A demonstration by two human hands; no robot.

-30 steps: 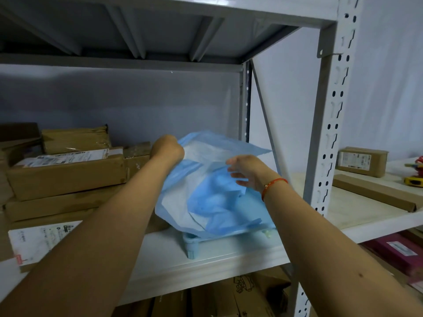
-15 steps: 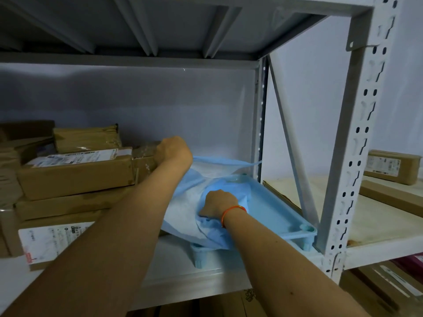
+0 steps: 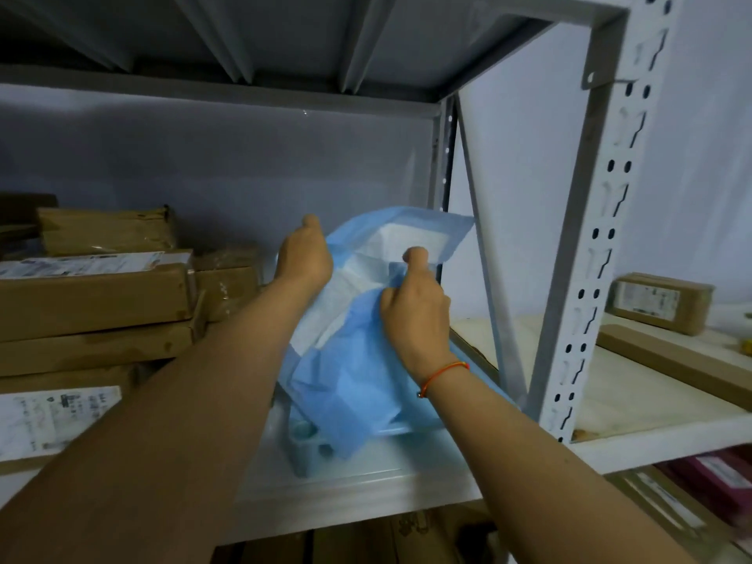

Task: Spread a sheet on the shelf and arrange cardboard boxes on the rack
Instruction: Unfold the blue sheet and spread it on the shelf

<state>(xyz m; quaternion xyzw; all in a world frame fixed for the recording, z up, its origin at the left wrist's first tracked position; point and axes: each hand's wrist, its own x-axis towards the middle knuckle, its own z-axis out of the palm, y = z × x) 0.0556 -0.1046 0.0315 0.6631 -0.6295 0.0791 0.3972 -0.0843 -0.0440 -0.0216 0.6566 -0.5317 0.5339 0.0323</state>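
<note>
Both hands holding crumpled blue-and-white sheet [image 3: 358,360] up over light-blue plastic tray [image 3: 309,437] on white metal shelf [image 3: 366,482]. Left hand [image 3: 303,254] gripping its left edge, right hand [image 3: 415,307] pinching top fold. Stacked brown cardboard boxes [image 3: 93,299] sitting to the left.

No print here can be made out. A white shipping label [image 3: 53,419] sits on the front of the lowest cardboard box at left, its dark lines too blurred to read. Another label [image 3: 81,264] lies along the top of a box higher in that stack, and a third [image 3: 651,298] is on the small box on the right-hand shelf; both are unreadable.
</note>
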